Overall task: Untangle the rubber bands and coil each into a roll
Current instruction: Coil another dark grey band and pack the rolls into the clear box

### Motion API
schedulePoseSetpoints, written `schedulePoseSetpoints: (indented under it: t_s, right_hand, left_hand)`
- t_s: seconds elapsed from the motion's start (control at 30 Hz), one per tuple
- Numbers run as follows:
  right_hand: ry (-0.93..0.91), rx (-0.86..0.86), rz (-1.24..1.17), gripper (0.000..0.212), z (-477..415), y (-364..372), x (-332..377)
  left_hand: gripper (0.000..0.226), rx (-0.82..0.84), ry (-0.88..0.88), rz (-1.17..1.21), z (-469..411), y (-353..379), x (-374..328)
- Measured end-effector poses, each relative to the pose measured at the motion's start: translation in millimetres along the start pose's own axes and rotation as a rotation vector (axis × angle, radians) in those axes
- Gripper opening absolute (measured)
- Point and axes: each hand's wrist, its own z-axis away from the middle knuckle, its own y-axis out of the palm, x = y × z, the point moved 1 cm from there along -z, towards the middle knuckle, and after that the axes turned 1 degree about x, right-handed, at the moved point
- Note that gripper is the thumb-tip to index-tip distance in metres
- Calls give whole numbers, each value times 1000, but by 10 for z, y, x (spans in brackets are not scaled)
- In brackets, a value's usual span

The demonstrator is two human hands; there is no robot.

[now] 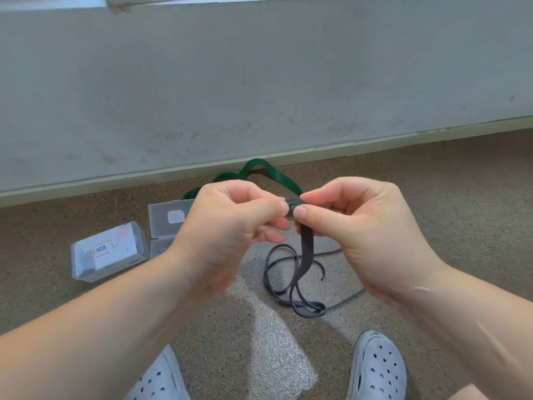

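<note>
A flat grey rubber band (306,249) hangs from my fingertips down to the floor, where its loose length lies in loops. Its top end is wound into a small tight coil (294,204). My left hand (230,223) and my right hand (360,226) meet at chest height and both pinch that coil between thumb and forefinger. A green rubber band (277,176) lies on the floor behind my hands, near the wall, partly hidden by them.
Two clear plastic boxes sit on the floor to the left: a labelled one (108,251) and an open one (165,219). A grey wall (259,82) rises just beyond. My two grey perforated shoes (377,368) show at the bottom edge.
</note>
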Motion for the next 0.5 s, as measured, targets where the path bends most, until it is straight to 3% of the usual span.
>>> schedulePoseSetpoints:
  t_s: [0.27, 0.5]
  right_hand:
    - [71, 199, 20, 7, -73, -86, 94]
    - [116, 144, -87, 11, -69, -71, 113]
  left_hand:
    - [19, 171, 3, -218, -18, -80, -155]
    - [22, 85, 32, -15, -25, -31, -110]
